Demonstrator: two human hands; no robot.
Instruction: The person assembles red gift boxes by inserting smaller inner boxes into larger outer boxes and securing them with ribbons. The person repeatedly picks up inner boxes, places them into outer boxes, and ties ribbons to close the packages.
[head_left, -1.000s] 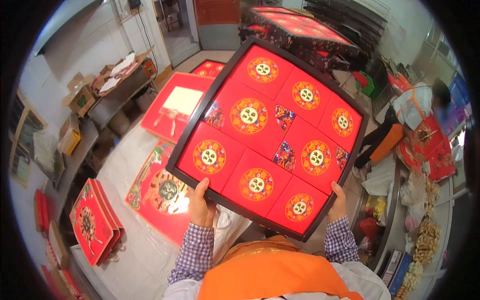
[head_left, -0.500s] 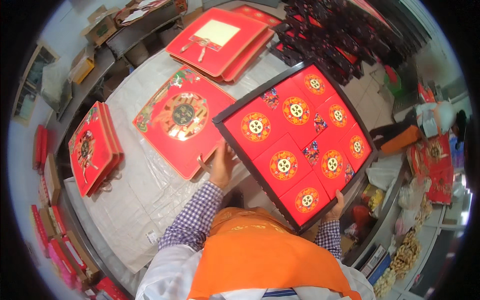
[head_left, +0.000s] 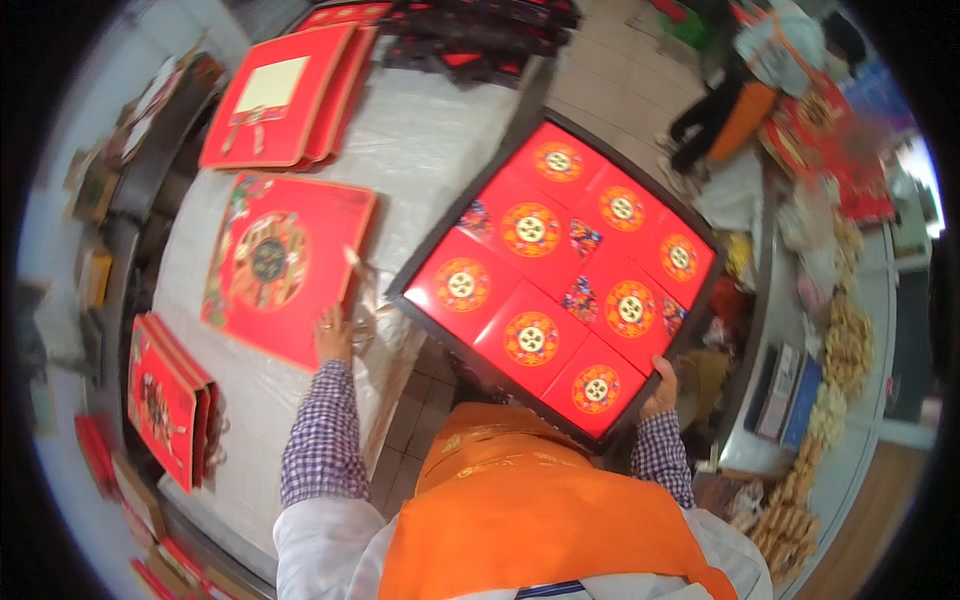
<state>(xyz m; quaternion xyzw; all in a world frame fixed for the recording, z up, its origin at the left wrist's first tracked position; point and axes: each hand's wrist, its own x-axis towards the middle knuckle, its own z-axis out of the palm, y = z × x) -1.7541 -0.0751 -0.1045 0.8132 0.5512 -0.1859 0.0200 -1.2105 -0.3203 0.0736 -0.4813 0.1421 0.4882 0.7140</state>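
Head view: right hand [head_left: 660, 388] clasped a wide, square, black-rimmed tray [head_left: 472, 204] by its near right edge, thumb curled over, remaining fingers hidden beneath. Tray sat between the hands and ahead of them, packed with smooth red square boxes [head_left: 530, 338] bearing round orange medallions. No second hand under it; could not tell whether the body bore any weight.

Left hand [head_left: 333, 335] lay part-open, fingers slightly bent, at the near edge of a flat red square bag [head_left: 270, 262] with a round gold ornament. Blur hid any pinch. Pale ribbon loop [head_left: 360, 270] stood just beyond those fingers, near the tray's left corner.

Risks, as judged: one-sided hold might let the unsupported left corner dip, sliding boxes that way. That corner might snag the ribbon. A left-hand tug might skid the bag across the smooth pale sheeting [head_left: 240, 425].
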